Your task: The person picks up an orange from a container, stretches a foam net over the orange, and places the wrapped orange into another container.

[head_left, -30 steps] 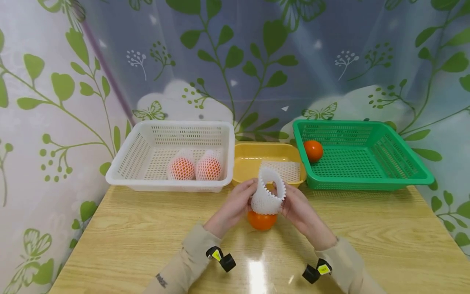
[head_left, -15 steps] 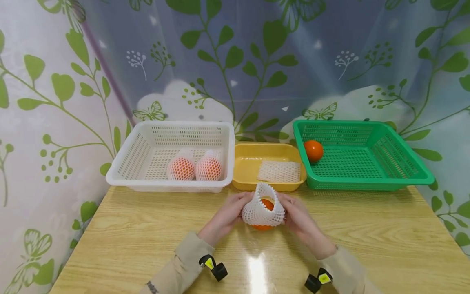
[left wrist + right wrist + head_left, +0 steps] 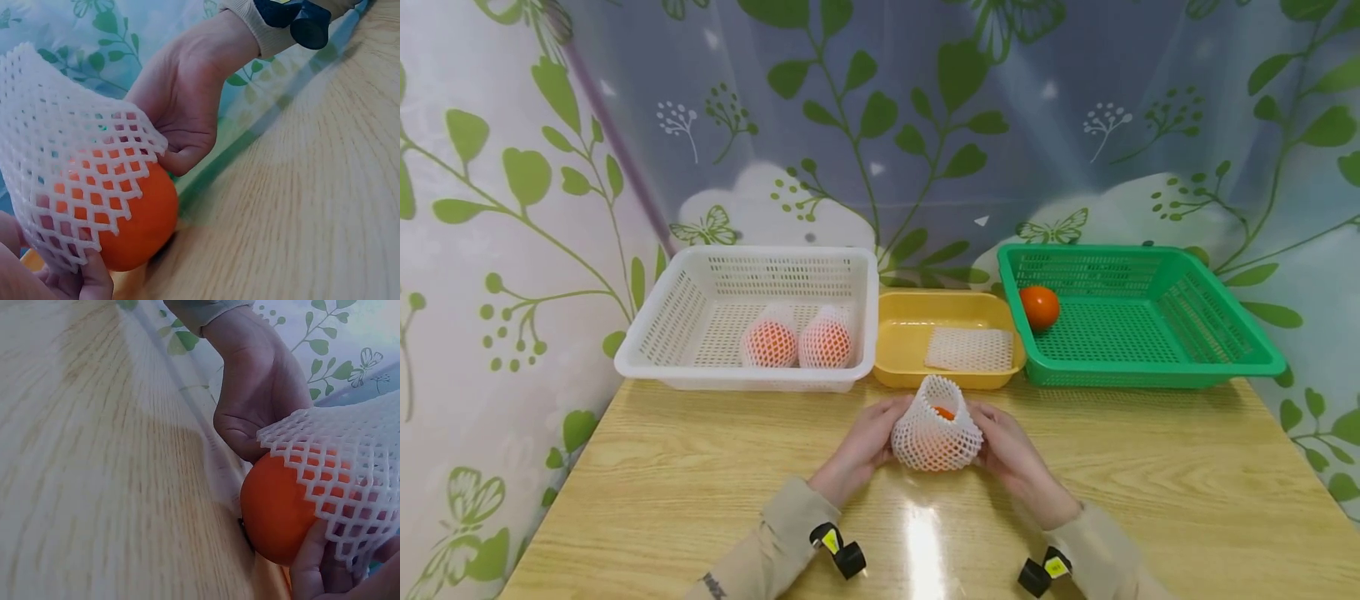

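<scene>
A white foam fruit net [image 3: 936, 437] sits over an orange round fruit [image 3: 150, 219] on the table. In the head view the mesh covers most of it, with orange showing through its open top; both wrist views show the lower part bare below the toothed edge. My left hand [image 3: 867, 442] pinches the net's rim on the left side, fingers partly tucked inside. On the right side, my right hand [image 3: 1011, 454] grips the opposite edge, its fingertips partly hidden by mesh and fruit.
A white basket [image 3: 647, 362] at back left holds two netted fruits [image 3: 771, 343]. Between the baskets, a yellow tray [image 3: 898, 312] bears flat foam netting [image 3: 972, 349]. At back right, a green basket [image 3: 1150, 369] contains one bare orange fruit [image 3: 1040, 308].
Both hands have drawn the foam net down over the fruit, spreading it wider. Earlier the net stood above the fruit; now it encloses most of it.
</scene>
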Motion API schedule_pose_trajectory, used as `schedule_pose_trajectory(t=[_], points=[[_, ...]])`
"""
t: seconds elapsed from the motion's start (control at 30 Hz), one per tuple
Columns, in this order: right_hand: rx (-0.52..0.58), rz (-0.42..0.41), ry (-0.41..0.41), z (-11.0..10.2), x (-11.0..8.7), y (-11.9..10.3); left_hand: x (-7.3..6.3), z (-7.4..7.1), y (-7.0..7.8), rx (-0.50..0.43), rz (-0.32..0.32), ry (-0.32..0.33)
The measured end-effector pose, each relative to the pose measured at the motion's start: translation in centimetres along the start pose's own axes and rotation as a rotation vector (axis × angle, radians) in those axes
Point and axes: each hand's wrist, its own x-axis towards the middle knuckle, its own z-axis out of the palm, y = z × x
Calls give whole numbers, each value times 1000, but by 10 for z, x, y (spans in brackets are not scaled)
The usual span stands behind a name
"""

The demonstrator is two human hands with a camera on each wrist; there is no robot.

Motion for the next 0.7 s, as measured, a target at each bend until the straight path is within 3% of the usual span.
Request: schedule_pose_trajectory(t=[0.17,0.4,0.7], points=[[-40,-8,21,0,2,3,-1,3,-3,-2,-21,40],[-97,-40,-61,1,6,7,0,4,-6,-36,-12,74],[-124,-88,-63,7,3,7,2,3,-6,-105,3,111]])
